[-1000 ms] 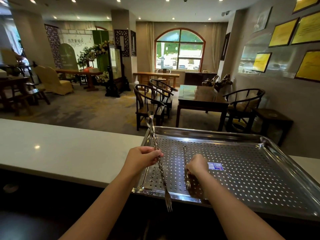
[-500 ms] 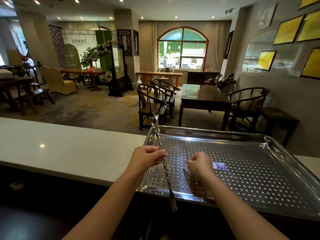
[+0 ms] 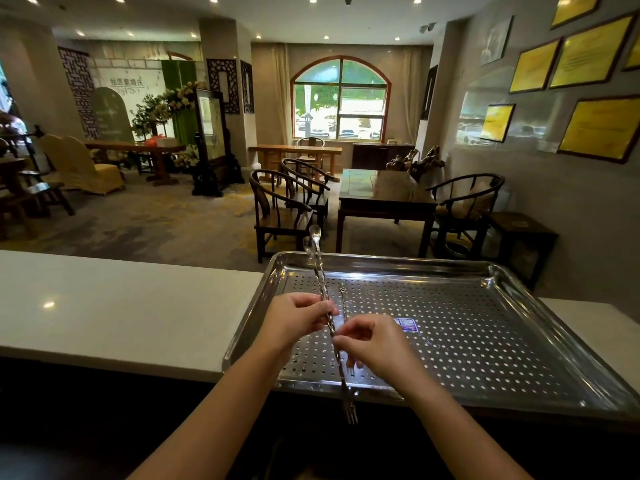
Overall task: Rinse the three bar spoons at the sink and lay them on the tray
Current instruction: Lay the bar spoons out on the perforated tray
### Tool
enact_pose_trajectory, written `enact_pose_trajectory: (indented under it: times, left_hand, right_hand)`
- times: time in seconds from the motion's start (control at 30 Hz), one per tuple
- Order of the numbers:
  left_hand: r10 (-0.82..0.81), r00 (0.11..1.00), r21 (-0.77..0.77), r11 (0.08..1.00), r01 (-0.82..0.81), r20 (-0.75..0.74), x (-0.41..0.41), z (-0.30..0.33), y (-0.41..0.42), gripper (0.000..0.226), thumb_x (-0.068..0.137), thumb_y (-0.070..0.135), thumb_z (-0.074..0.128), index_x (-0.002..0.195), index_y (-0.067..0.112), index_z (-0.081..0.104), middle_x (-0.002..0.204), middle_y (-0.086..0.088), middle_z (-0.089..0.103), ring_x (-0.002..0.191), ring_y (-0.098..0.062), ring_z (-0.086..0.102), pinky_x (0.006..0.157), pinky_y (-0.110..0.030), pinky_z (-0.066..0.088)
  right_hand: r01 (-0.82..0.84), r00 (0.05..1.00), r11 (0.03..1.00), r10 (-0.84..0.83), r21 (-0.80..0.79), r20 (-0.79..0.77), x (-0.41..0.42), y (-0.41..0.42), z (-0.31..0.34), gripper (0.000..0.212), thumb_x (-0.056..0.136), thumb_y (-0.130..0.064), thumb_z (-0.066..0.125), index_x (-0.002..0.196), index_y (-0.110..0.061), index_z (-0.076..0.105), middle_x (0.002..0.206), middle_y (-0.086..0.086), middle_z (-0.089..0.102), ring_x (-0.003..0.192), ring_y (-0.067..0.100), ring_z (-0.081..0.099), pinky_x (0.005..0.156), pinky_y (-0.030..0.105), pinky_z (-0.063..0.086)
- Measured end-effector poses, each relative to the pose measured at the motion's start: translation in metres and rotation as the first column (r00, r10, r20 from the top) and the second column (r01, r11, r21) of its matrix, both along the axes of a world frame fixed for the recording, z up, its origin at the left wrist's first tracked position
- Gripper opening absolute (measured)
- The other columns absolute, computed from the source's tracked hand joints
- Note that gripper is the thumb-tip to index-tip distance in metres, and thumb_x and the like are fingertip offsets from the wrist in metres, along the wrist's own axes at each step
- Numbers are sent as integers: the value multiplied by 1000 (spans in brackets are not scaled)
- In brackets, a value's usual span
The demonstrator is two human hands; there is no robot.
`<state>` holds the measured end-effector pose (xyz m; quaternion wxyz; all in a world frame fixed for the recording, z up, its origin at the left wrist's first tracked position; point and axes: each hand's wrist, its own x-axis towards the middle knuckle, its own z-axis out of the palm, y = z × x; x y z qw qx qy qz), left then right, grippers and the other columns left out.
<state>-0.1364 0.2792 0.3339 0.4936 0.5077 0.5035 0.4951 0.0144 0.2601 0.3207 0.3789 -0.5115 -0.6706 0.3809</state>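
While the left hand [image 3: 298, 318] grips two spoons [image 3: 320, 271] together around the middle of their twisted stems, the right hand [image 3: 372, 344] pinches one of those stems just below it with thumb and forefinger, the other fingers curled loosely. So both hands are closed on the same pair. The bowls stick up past the tray's [image 3: 519, 386] far left corner, and the fork ends hang out over its near edge, so the pair is held tilted above the tray's left side, not lying on it.

A third spoon [image 3: 343, 303] lies flat on the perforated bottom just right of the held pair, running from far to near; its near end is partly hidden behind the right hand.

Tray itself sits on the right part of a white counter [image 3: 121, 306], its near edge at the counter's near edge, with a small blue sticker [image 3: 404, 323] on the bottom just right of the hands. Beyond the counter is a room with dark wooden chairs and tables.
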Motion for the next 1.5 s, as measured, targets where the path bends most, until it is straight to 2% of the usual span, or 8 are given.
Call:
enact_pose_trajectory:
  times: [0.23, 0.63, 0.8, 0.97, 1.13, 1.27, 1.37, 1.5]
  left_hand:
    - [-13, 1000, -5, 1000, 13, -24, 3, 2, 3, 13, 80, 10, 67, 69, 11, 74, 67, -3, 70, 65, -13, 60, 63, -21, 52]
    - [36, 999, -24, 999, -37, -18, 1, 0, 12, 9, 80, 10, 68, 84, 4, 74, 83, -12, 74, 73, -17, 65, 68, -24, 57]
    - [28, 999, -27, 999, -29, -39, 1, 1, 14, 10, 80, 11, 68, 83, 4, 74, 81, -9, 74, 71, -15, 65, 61, -17, 56]
    - [24, 999, -34, 999, -25, -32, -1, 3, 15, 9, 80, 12, 68, 78, 7, 75, 77, -7, 75, 67, -12, 64, 60, -17, 55]
    - [13, 1000, -69, 998, -13, 4, 0, 2, 14, 9, 80, 10, 68, 82, 3, 74, 73, -5, 74, 66, -12, 63, 59, -17, 55]
    - [8, 1000, -75, 997, -8, -3, 2, 1, 13, 13, 81, 10, 67, 88, 0, 72, 80, -9, 73, 69, -14, 63, 61, -18, 55]
    - [0, 1000, -82, 997, 0, 3, 2, 2, 13, 18, 80, 10, 68, 92, -4, 71, 83, -11, 73, 69, -14, 63, 64, -18, 57]
    - [-3, 1000, -86, 996, 3, 3, 1, 2, 13, 19, 80, 10, 68, 93, -4, 70, 81, -10, 72, 65, -11, 63, 63, -17, 57]
  right_hand:
    - [102, 993, 995, -103, 8, 61, 6, 7, 0, 20, 76, -7, 69, 62, -20, 64, 56, -3, 66, 46, 9, 63, 45, 19, 47]
    - [324, 946, 899, -300, -296, 125, 62, 68, -11, 7, 82, 0, 62, 79, 5, 64, 67, 12, 65, 53, 13, 59, 53, 23, 52]
    - [416, 909, 818, -366, -397, 200, 68, 83, -27, 11, 83, 6, 60, 94, 8, 60, 70, 17, 62, 48, 16, 54, 40, 19, 47]
    - [467, 874, 811, -362, -353, 324, 72, 94, -39, 11, 84, 1, 60, 93, 7, 61, 84, 16, 68, 60, 18, 58, 66, 27, 53]
    - [509, 808, 817, -345, -271, 478, 74, 94, -44, 5, 84, -7, 61, 84, -3, 64, 63, 2, 60, 52, 9, 54, 49, 23, 49]
    - [524, 758, 822, -330, -225, 563, 73, 96, -47, 7, 81, -7, 62, 86, -3, 65, 80, 8, 65, 71, 19, 61, 72, 33, 56]
    - [509, 729, 837, -295, -200, 618, 72, 95, -44, 12, 79, -6, 62, 88, 0, 68, 82, 10, 66, 68, 21, 57, 48, 24, 44]
    - [519, 687, 839, -293, -167, 665, 69, 97, -41, 8, 80, -6, 62, 87, -2, 64, 71, 7, 56, 59, 18, 52, 41, 23, 37]
